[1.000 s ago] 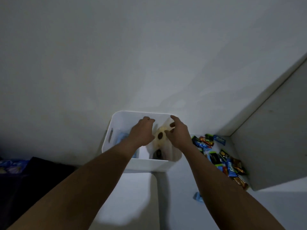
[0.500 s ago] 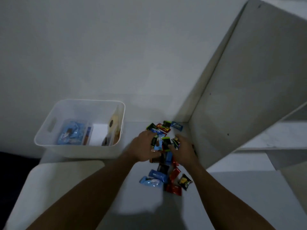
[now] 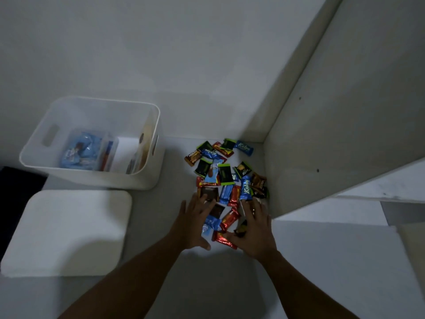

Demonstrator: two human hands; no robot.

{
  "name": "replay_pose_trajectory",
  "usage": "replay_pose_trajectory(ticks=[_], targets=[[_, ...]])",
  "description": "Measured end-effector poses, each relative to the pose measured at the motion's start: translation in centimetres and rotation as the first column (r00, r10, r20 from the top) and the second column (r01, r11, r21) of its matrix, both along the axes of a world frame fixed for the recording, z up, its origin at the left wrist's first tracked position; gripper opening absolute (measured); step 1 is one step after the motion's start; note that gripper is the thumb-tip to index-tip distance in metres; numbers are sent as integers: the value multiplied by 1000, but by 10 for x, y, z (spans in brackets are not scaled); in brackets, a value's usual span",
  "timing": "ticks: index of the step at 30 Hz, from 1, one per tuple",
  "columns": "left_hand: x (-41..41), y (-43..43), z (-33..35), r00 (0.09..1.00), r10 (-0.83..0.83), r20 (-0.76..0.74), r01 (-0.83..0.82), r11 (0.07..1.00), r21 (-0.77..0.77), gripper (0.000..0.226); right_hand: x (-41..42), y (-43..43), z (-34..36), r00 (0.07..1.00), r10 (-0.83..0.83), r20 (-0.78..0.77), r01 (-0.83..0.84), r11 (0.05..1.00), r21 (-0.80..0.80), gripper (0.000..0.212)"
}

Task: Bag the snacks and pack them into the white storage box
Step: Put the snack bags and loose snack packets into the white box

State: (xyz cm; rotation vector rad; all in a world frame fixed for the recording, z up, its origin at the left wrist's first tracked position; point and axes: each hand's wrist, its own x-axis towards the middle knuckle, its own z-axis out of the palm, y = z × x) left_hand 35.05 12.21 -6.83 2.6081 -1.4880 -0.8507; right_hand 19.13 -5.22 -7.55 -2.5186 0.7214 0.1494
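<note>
Both arms reach in from the near edge. The left hand (image 3: 195, 223) lies flat with its fingers spread wide. Its fingertips touch a dark brown wrapper (image 3: 209, 194) at the near end of the snack pile (image 3: 225, 173). The right hand (image 3: 255, 229) is spread too, flat on the snacks, with its thumb against a red wrapper (image 3: 224, 241). The snacks lie loose on the white bench (image 3: 177, 203), in the corner by a tall side panel (image 3: 345, 111). On the near left lies a flat white lid (image 3: 66, 233). Past it stands the white storage box (image 3: 103, 180), to the left of the pile. Inside it, a clear bag of blue snacks (image 3: 78, 153) lies on the left. Another bag (image 3: 142, 148) stands against the right wall.
</note>
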Motion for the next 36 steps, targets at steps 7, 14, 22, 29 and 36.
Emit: replay_pose_trajectory(ticks=[7,14,22,29,36], targets=[[11,-10,-5,1000,3,13,-3,999,42,138,2,-10,0,994,61,-94,-60,998,18,134],[17,-17,-3,1000,-20,22,19,999,51,132,10,-13,-4,984,108,-140,-98,992,79,143],[30,-24,-14,992,-115,52,112,992,60,116,21,-16,-12,973,138,-184,-135,990,25,127],[45,-24,-39,983,-89,162,115,980,-162,79,45,-33,-23,985,134,-113,-139,990,-37,120],[48,-22,-34,992,22,127,31,914,-405,73,62,-41,-28,987,143,-66,-149,985,-90,86]])
